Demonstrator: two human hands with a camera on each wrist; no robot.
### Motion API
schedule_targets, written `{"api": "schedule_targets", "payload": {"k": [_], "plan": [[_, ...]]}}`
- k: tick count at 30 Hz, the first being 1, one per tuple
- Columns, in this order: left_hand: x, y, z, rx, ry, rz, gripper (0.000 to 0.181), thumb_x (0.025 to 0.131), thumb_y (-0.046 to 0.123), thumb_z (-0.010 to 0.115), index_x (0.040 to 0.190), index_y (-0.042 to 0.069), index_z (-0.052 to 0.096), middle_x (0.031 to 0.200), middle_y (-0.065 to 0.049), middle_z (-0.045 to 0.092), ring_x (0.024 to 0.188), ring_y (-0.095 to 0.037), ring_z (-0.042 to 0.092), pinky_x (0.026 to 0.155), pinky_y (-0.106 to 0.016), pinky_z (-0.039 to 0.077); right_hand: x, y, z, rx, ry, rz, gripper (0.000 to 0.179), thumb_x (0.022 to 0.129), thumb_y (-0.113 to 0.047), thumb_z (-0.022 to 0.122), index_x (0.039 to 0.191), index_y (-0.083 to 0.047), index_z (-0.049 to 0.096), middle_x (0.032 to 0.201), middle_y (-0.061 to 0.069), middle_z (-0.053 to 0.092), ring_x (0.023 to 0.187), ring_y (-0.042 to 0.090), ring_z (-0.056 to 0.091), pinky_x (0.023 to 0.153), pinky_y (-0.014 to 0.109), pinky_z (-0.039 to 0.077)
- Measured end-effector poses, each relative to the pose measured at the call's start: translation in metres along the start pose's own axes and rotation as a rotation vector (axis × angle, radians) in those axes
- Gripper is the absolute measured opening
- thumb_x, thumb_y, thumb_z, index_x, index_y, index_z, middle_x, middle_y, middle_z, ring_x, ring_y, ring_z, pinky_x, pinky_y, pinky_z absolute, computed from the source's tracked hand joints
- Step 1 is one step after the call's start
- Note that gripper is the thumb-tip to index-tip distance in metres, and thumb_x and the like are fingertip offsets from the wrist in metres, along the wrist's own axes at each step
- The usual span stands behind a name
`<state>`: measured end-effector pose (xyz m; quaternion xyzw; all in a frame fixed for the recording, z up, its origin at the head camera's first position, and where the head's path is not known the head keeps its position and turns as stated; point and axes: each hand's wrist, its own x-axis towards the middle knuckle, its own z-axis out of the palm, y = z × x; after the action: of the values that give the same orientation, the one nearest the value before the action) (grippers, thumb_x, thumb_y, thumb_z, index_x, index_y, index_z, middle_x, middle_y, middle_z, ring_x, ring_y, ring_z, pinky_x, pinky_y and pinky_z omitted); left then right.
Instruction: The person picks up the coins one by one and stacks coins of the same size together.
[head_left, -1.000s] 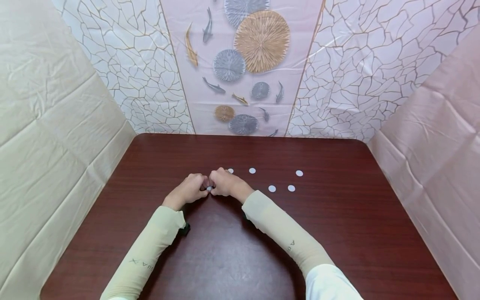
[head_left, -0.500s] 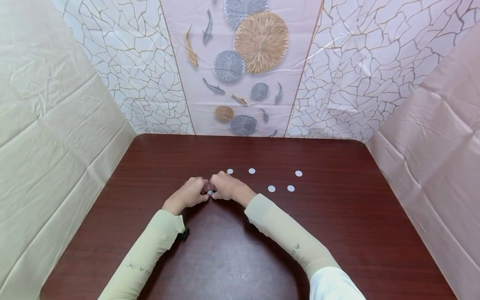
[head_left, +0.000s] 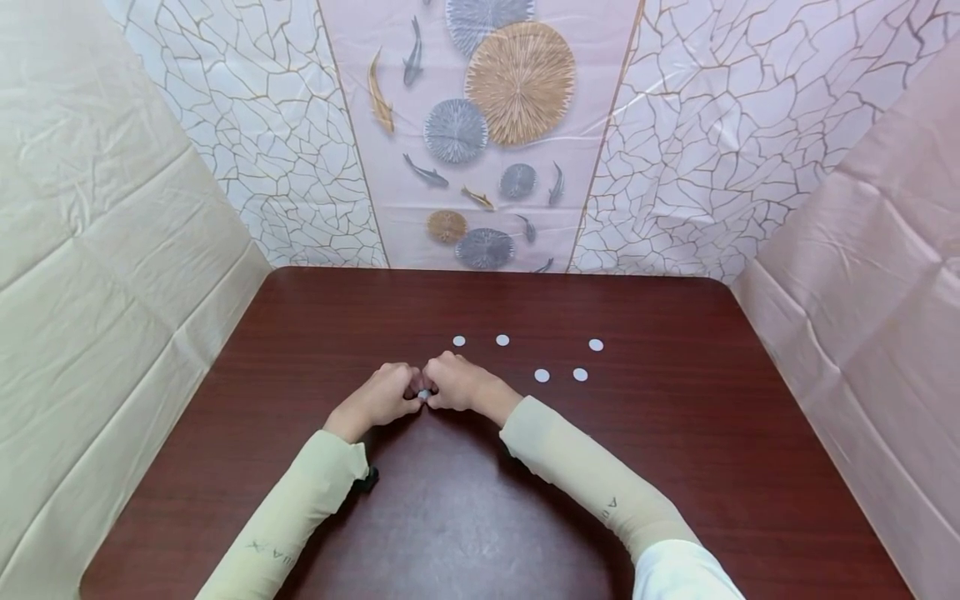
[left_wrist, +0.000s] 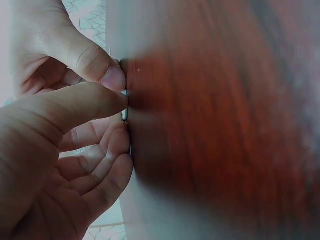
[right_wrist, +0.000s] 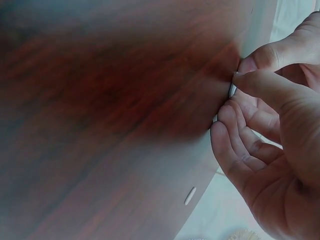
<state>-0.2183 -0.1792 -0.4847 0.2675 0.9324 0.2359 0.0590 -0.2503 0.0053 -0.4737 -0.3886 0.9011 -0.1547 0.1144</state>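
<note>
Head view: left hand (head_left: pixel 381 395) and right hand (head_left: pixel 459 385) both pinch one white disc (head_left: pixel 424 394); five loose discs (head_left: pixel 542 376) lie farther, rightward.

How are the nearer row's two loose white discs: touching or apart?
Apart. The head view shows brown tabletop between the left disc and the right disc.

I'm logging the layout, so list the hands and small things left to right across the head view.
Left hand, small pale piece, right hand, left nearer white disc, right nearer white disc, rightmost white disc. Left out: two white discs beyond the right hand and wrist, overlapping their span.
</note>
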Motion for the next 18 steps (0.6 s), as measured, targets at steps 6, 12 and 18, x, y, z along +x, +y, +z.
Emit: {"api": "schedule_targets", "payload": {"k": [6,12,18], "plan": [[-0.005,0.005,0.003,-0.005,-0.003,0.003,0.006,0.090,0.005,0.077,0.092,0.006,0.071,0.087,-0.005,0.068,0.081,-0.014,0.062,0.072,-0.026,0.052,-0.008,-0.002,0.001,-0.013,-0.005,-0.008,0.020,0.091,-0.013,0.082,0.077,-0.014,0.068,0.068,-0.009,0.055,0.064,0.005,0.051,0.062,0.020,0.044],[-0.007,0.008,0.007,-0.003,0.004,0.028,0.007,0.090,0.003,0.077,0.090,0.006,0.070,0.086,-0.005,0.066,0.080,-0.015,0.060,0.070,-0.025,0.050,-0.014,-0.002,0.004,-0.011,0.008,-0.021,0.020,0.090,-0.015,0.083,0.077,-0.015,0.068,0.068,-0.009,0.057,0.065,0.004,0.052,0.063,0.020,0.045],[-0.009,0.011,0.008,-0.008,-0.009,0.026,0.007,0.091,0.004,0.077,0.091,0.006,0.070,0.086,-0.004,0.065,0.079,-0.012,0.059,0.070,-0.024,0.050,-0.019,-0.003,0.004,-0.007,0.028,-0.031,0.016,0.088,-0.012,0.084,0.079,-0.015,0.071,0.069,-0.009,0.059,0.067,0.004,0.053,0.065,0.021,0.047]]}}
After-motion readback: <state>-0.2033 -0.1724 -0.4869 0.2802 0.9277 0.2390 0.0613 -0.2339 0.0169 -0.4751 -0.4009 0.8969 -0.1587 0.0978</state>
